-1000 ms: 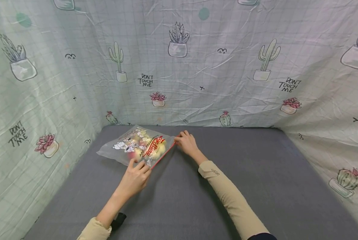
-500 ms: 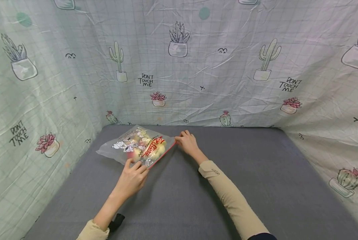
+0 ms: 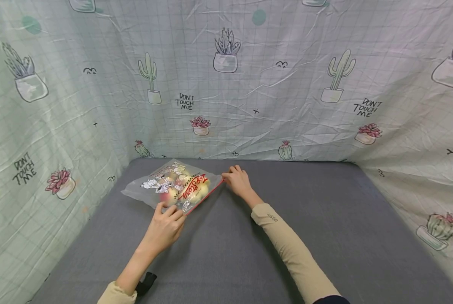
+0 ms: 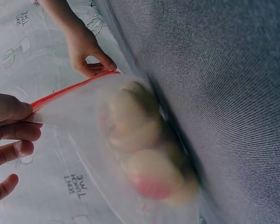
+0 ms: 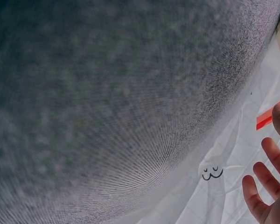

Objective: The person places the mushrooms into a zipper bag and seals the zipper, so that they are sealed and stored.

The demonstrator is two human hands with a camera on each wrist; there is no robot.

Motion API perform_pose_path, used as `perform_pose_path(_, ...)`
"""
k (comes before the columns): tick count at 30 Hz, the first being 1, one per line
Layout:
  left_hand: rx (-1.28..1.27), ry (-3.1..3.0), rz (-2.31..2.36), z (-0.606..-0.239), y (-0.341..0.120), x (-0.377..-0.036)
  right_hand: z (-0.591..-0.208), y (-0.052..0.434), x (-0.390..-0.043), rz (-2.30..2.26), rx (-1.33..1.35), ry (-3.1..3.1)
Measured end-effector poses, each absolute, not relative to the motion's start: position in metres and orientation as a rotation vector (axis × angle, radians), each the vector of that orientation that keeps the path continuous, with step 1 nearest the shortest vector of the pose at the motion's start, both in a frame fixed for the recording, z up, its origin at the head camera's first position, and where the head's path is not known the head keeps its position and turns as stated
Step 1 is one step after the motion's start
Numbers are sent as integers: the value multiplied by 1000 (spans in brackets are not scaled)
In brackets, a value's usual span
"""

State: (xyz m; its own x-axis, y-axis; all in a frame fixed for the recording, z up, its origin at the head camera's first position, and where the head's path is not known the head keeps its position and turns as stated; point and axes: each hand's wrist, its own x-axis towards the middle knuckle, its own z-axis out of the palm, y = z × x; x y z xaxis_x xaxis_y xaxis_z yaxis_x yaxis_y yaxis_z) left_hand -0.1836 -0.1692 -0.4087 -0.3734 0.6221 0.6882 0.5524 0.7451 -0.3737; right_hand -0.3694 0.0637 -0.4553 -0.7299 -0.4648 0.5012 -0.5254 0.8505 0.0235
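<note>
**Zip bag held at both ends of its red seal**

We find the clear printed bag (image 3: 175,185) lying on the grey mat (image 3: 249,253), near the back-left corner. The left hand (image 3: 165,228) pinches the near end of the red seal strip (image 4: 70,91); the right hand (image 3: 238,181) pinches the far end. Pale round fruits (image 4: 130,123) sit inside.

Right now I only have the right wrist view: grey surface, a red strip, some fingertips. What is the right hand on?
Observer: The right hand pinches the far end of the red zip strip of a clear printed bag.
Operator: Left hand?
Observer: The left hand pinches the near end of that strip.
Operator: Bag contents?
Observer: Pale round fruit, one with a pink blush, seen from the left wrist.
</note>
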Motion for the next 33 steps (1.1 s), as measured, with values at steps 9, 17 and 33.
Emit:
perform_pose_path(9,-845,-2074,105,-408,-174,-180,-455,66,-368,213,690,-2556)
perform_pose_path(17,-849,-2072,109,-406,-176,-177,-453,65,-368,227,694,-2559)
perform_pose_path(33,-894,-2040,146,-410,-168,-180,-452,59,-372,208,579,-2650)
